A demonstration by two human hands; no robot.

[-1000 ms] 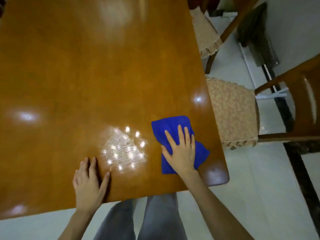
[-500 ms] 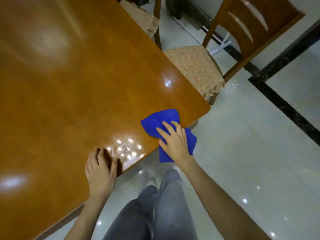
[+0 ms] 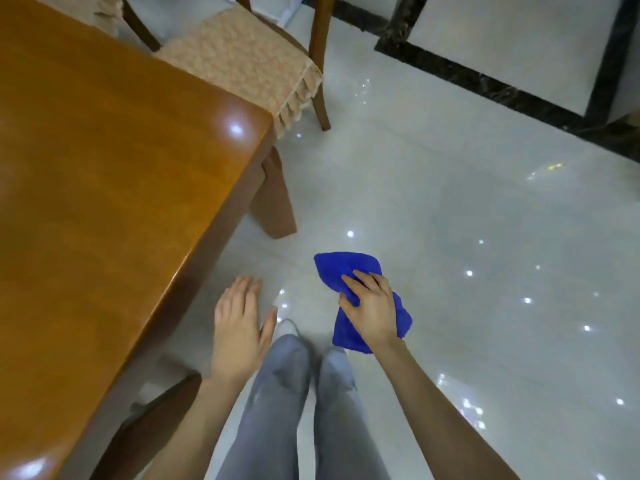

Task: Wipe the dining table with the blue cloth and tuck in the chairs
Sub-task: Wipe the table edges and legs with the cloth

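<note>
**A:** Where does the blue cloth lie in this view?

**B:** The blue cloth [image 3: 337, 270] is off the dining table [image 3: 104, 174]. It is held over the pale glossy floor [image 3: 450, 220], to the right of the table's near corner. Your right hand [image 3: 372, 306] grips it across the middle, with the fingers curled over the top. One bunch of fabric sticks out beyond the fingertips, and another hangs below the wrist.

**A:** And the left hand?

**B:** Your left hand [image 3: 239, 327] is palm down with the fingers straight and slightly spread, and it holds nothing. It is over the floor, just beside the table's long edge. No contact with the wood is visible.

**A:** What of the chairs?

**B:** One chair [image 3: 320, 64], with a beige frilled seat cover [image 3: 242, 60], stands at the table's far corner. Its seat is partly beneath the tabletop, and one leg is planted on the floor clear of the table. A second beige cover [image 3: 104, 8] shows at the top edge, mostly cut off. Under the near edge, at lower left, is a dark curved wooden piece [image 3: 156, 410]. Whether it belongs to a chair cannot be told.

**A:** Anything else?

**B:** The table leg [image 3: 273, 202] stands below the corner. Your grey trousers [image 3: 277, 410] fill the lower centre, between the two forearms. A black inlaid band [image 3: 485, 81] crosses the floor at upper right.
</note>
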